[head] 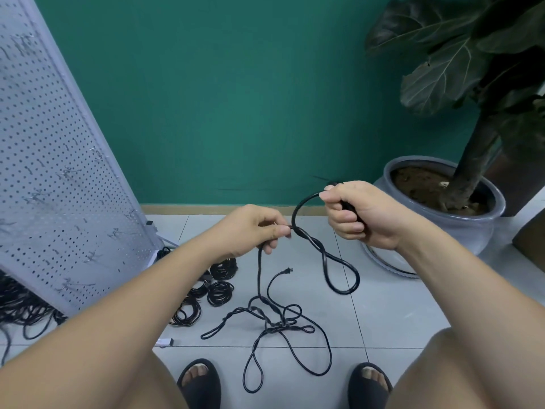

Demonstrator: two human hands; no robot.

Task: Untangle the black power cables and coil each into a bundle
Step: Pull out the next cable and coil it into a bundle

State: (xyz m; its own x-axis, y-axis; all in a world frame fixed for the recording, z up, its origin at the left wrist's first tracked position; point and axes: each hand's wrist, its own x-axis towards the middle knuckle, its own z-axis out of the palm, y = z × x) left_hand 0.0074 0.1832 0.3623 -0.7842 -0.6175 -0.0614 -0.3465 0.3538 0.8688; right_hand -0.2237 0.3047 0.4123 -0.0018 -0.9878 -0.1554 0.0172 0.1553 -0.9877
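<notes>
Left hand (pixel 259 228), right hand (pixel 358 216) tight around black cable (pixel 324 258); coiled bundles (pixel 219 293) left, plant pot (pixel 460 231) right.

Your left grip (pixel 253 228) pinches the black cable (pixel 309 240) between thumb and forefinger, and your right grip (pixel 359 216) is curled round its thicker end. Between them the cable arcs up, and a twisted loop hangs below. From your left grip a strand drops to a tangle (pixel 280 321) on the tiled floor (pixel 398 314). Coiled bundles (pixel 220 293) lie to the left, near the pegboard (pixel 59 172).
</notes>
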